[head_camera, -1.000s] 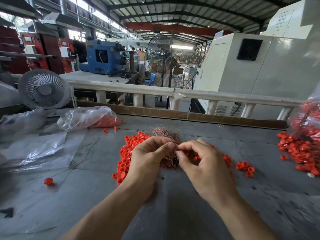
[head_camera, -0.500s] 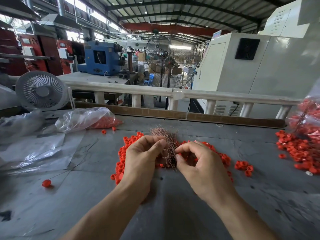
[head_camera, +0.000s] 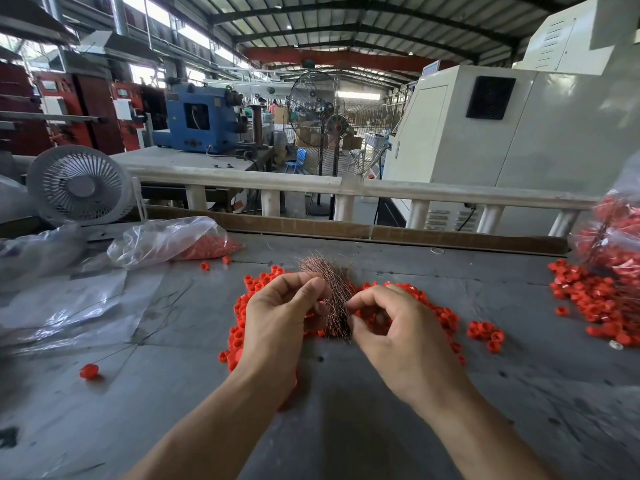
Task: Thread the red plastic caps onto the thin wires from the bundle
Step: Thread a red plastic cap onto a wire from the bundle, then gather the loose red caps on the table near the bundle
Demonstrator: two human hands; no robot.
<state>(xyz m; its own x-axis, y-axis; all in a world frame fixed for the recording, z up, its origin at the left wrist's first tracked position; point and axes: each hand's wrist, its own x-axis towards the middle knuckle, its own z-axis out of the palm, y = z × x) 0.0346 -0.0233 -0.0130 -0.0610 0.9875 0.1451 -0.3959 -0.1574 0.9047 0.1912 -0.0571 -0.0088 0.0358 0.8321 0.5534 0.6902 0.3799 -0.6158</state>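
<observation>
Left hand: the left hand (head_camera: pixel 277 317) had its fingers curled, thumb and forefinger pinching the upper part of the wire bundle (head_camera: pixel 334 299).
Right hand: the right hand (head_camera: pixel 398 327) was curled at the bundle's right edge, fingertips picking at the strands; whether it held one wire could not be told.
Bundle: copper-coloured, fanned, standing between both hands above the counter (head_camera: pixel 346 427).
Caps: the red cap pile (head_camera: pixel 440 313) lay under and around the hands; another cap heap (head_camera: pixel 595 299) sat far right beside a bag.
Lone cap: one cap on a wire (head_camera: pixel 89 371) lay at left.
Writing: none readable.
Edges: a wooden lip (head_camera: pixel 381 233) bounded the counter's far edge; bare grey surface lay nearest the camera.
</observation>
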